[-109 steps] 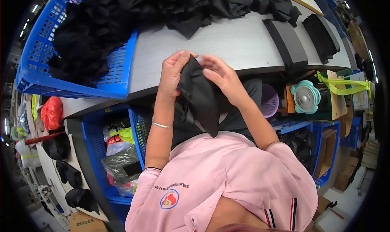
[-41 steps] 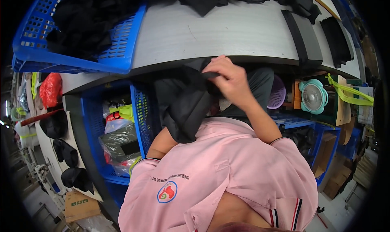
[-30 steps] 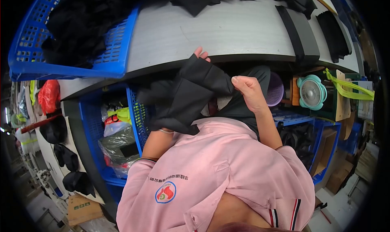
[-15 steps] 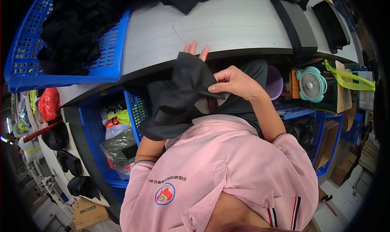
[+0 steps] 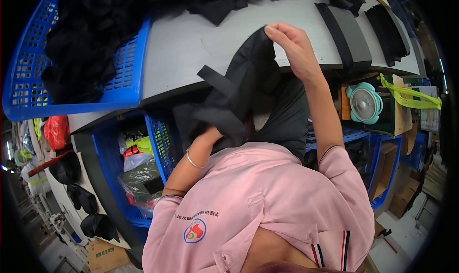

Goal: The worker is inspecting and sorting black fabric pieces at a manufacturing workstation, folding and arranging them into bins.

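A black fabric piece (image 5: pixel 239 96) with a strap hangs between my hands over the front edge of the grey table (image 5: pixel 186 48). My right hand (image 5: pixel 292 47) pinches its upper corner above the tabletop. My left hand (image 5: pixel 210 135) is low, near my chest, mostly hidden under the fabric's lower end, which it grips. A thin bracelet sits on my left wrist.
A blue basket (image 5: pixel 71 67) heaped with black fabric stands at the table's left. Flat black pieces (image 5: pixel 349 31) lie at the right. Under the table are blue crates (image 5: pixel 162 144) with bags, a small teal fan (image 5: pixel 364 103) and cardboard boxes.
My right hand has risen from the table edge up over the tabletop, stretching the black piece. My left hand has dropped from the table edge to near my chest.
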A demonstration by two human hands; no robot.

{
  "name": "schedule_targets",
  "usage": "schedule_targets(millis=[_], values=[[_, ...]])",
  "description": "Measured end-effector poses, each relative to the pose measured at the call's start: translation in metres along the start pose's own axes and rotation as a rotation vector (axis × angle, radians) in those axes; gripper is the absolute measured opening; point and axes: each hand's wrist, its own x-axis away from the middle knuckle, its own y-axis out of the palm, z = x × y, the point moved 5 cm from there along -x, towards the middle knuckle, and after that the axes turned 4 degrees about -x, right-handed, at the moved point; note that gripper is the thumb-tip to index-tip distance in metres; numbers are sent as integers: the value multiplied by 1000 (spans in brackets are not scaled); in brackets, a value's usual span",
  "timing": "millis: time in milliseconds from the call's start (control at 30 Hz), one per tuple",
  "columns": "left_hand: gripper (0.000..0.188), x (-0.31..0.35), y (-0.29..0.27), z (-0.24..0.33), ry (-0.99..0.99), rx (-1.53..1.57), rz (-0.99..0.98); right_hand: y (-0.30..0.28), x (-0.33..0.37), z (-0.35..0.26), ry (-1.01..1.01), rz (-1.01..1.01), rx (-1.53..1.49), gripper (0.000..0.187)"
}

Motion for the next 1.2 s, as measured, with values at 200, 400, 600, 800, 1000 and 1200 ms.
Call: schedule_targets(millis=[200, 400, 600, 800, 1000, 1200], values=[[40, -37, 14, 23, -120, 674, -94, -34, -64, -9, -280, 96, 627, 22], [22, -33, 12, 10, -100, 233, 281, -49, -41, -34, -983, 511, 1453, 24], [31, -83, -23, 37, 82, 35, 516, -63, 68, 30, -245, 600, 519, 10], [43, -137, 4, 17, -176, 642, 38, -42, 50, 76, 194, 244, -203, 34], [36, -137, 26, 4, -230, 780, -9, -50, 49, 64, 220, -103, -618, 54], [40, -136, 30, 2, -320, 1101, -28, -34, 39, 68, 406, 19, -460, 43]])
